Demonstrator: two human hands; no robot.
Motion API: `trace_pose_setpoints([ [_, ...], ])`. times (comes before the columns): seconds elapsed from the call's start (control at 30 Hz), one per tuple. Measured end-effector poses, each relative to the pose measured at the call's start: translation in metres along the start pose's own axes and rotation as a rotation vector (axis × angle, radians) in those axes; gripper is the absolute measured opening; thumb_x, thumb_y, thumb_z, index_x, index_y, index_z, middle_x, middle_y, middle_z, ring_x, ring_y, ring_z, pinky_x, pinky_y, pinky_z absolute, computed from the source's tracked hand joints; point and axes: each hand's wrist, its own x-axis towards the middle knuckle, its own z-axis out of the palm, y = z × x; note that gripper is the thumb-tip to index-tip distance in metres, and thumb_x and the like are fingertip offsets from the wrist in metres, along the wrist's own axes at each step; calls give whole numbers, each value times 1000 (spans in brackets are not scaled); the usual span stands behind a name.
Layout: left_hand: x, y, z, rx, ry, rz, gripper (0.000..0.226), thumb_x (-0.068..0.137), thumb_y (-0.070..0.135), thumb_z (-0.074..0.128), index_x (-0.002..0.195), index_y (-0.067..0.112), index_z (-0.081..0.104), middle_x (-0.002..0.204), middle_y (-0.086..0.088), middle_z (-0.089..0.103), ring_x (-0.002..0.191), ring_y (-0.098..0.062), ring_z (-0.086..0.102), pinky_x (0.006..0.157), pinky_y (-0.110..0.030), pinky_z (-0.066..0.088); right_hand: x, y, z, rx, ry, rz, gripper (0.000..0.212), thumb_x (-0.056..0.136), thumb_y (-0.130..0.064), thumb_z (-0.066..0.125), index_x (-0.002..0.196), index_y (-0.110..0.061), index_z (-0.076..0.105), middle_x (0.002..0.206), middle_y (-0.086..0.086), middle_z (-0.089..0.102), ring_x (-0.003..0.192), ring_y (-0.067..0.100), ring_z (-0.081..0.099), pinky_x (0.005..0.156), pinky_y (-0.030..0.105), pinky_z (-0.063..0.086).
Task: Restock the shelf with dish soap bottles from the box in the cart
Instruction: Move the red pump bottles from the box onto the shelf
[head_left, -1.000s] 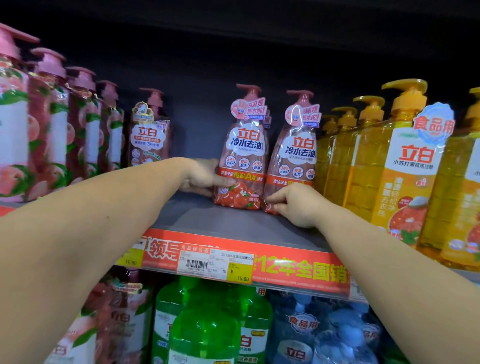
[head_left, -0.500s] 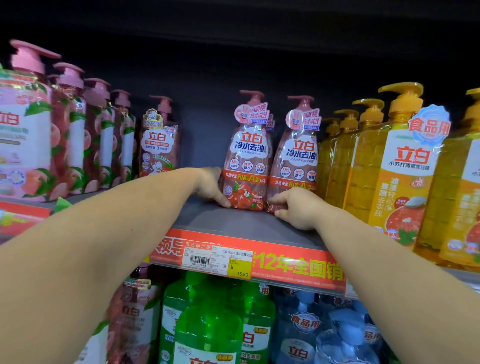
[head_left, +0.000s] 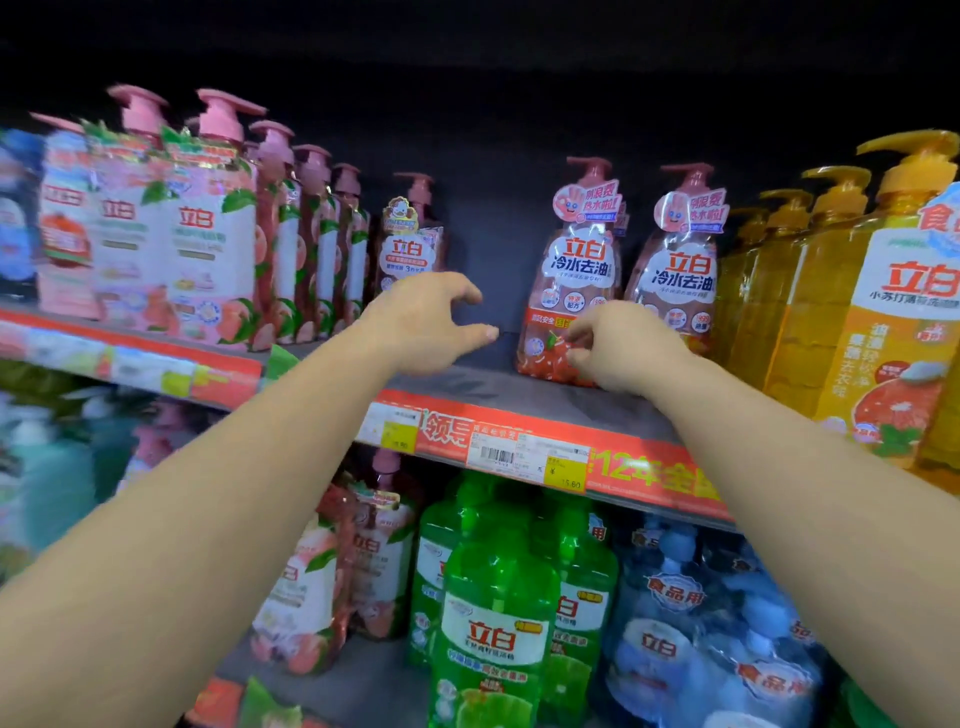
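Observation:
Two red dish soap bottles with pink pumps stand side by side on the grey shelf (head_left: 498, 392): the left bottle (head_left: 576, 275) and the right bottle (head_left: 678, 280). My left hand (head_left: 431, 325) hovers in the gap to their left, fingers curled apart, holding nothing. In front of the bottles' bases is my right hand (head_left: 618, 345), fingers loosely bent and touching the foot of the left bottle without gripping it. Another red bottle (head_left: 410, 244) stands further back on the left. The box and cart are out of view.
Pink peach-label bottles (head_left: 208, 234) fill the shelf's left side, and large yellow pump bottles (head_left: 883, 312) its right. Below the red price strip (head_left: 519, 452) stand green bottles (head_left: 498, 618), blue bottles (head_left: 727, 649) and more pink ones.
Both hands have let go of the two red bottles and drawn back. The left hand moved left into the gap. The view shifted left and closer.

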Motion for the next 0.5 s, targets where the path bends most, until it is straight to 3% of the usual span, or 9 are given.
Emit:
trace_pose_setpoints([
  [0.1,-43,-31,-23,-24,106,-59,46,87,40,67,127,17,62,129,0,62,119,-20,56,99,-29,41,1,-64,3,63,83,-96,27,90,-27,59,113,-21,70,120,7,66,112,30,59,93,41,50],
  [0.27,-127,-125,-86,99,104,-268,48,87,37,68,128,13,61,132,-7,61,123,-24,55,97,-28,40,-1,-203,21,262,139,-272,24,89,-25,55,107,-25,71,111,6,65,107,30,58,85,39,51],
  [0.37,-196,-201,-139,226,73,-409,43,80,48,68,110,18,67,111,-9,67,111,-31,61,88,-35,49,-17,-312,36,408,77,-359,26,89,-23,55,111,-22,70,116,8,66,109,31,59,90,39,50],
  [0.5,-286,-274,-201,428,-48,-610,62,79,53,68,131,21,57,128,-11,61,119,-31,56,97,-38,48,-51,-447,65,490,-54,-480,32,87,-25,57,117,-24,68,123,9,65,113,33,59,93,41,50],
])
